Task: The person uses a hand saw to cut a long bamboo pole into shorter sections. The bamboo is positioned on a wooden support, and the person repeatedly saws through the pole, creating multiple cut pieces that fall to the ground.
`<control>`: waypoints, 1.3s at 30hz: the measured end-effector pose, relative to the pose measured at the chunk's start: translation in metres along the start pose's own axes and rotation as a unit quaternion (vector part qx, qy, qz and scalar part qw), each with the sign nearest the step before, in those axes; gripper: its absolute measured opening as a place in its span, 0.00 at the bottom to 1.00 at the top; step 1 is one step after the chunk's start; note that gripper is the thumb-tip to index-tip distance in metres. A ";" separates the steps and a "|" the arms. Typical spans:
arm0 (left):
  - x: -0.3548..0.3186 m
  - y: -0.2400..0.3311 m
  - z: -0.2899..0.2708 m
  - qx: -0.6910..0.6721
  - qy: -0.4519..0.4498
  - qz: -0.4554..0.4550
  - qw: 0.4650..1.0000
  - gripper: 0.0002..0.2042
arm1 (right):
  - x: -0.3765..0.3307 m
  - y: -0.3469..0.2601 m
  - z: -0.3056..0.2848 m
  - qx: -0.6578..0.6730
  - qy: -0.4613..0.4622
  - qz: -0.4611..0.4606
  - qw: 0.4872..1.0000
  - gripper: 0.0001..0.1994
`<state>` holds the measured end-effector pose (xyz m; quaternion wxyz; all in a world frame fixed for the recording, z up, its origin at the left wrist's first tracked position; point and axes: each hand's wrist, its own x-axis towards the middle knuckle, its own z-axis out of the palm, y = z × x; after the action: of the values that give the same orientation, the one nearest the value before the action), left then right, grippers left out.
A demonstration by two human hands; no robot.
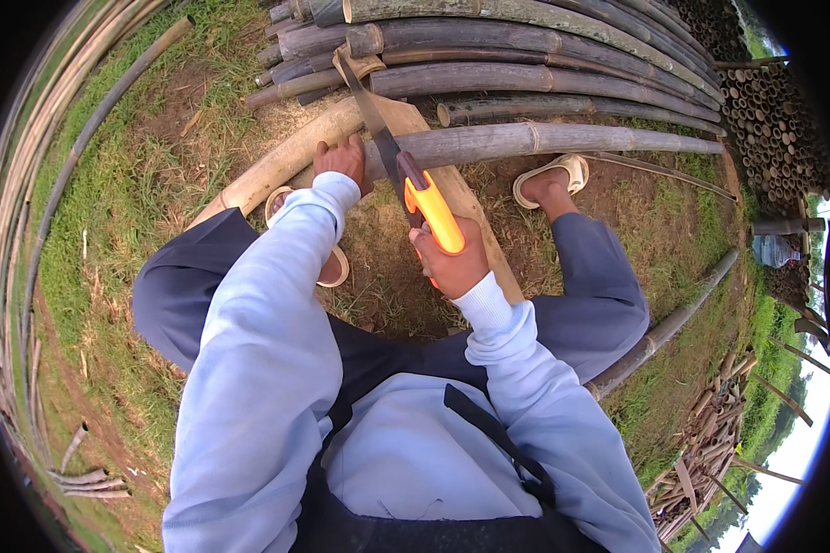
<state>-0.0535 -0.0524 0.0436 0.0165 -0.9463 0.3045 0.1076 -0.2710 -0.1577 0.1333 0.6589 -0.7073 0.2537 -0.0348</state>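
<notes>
My right hand (456, 258) grips a hand saw by its orange handle (438, 219). The saw's dark blade (378, 120) slants away to the upper left and lies across a grey bamboo pole (507, 141) close to its left end. Just left of the blade, my left hand (341, 164) is closed on that end of the pole, its thumb side partly hidden under the sleeve and fingers. Beneath the pole runs a flat wooden board (475, 217). To the left of my hand lies a thick pale pole (290, 157).
Several dark bamboo poles (544, 78) are stacked beyond the saw. My sandalled foot (551, 182) stands right of the board. A long pole (669, 327) lies on the grass at right, near a pile of split pieces (705, 433). More long poles (65, 184) line the left.
</notes>
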 end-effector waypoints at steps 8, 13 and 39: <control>0.003 -0.003 -0.006 -0.045 -0.039 0.005 0.998 0.26 | -0.156 -0.046 -0.053 -0.036 -0.039 0.093 0.994 0.10; -0.005 0.002 0.004 -0.027 -0.010 0.005 1.000 0.34 | -0.052 -0.044 -0.020 -0.061 -0.026 0.126 0.990 0.07; -0.005 0.003 -0.003 -0.028 -0.031 0.008 0.999 0.29 | -0.111 -0.061 -0.038 -0.055 0.010 0.167 0.984 0.11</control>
<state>-0.0587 -0.0522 0.0480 -0.0014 -0.9400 0.3087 0.1452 -0.3632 -0.1476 0.2279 0.6129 -0.6900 0.3761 0.0826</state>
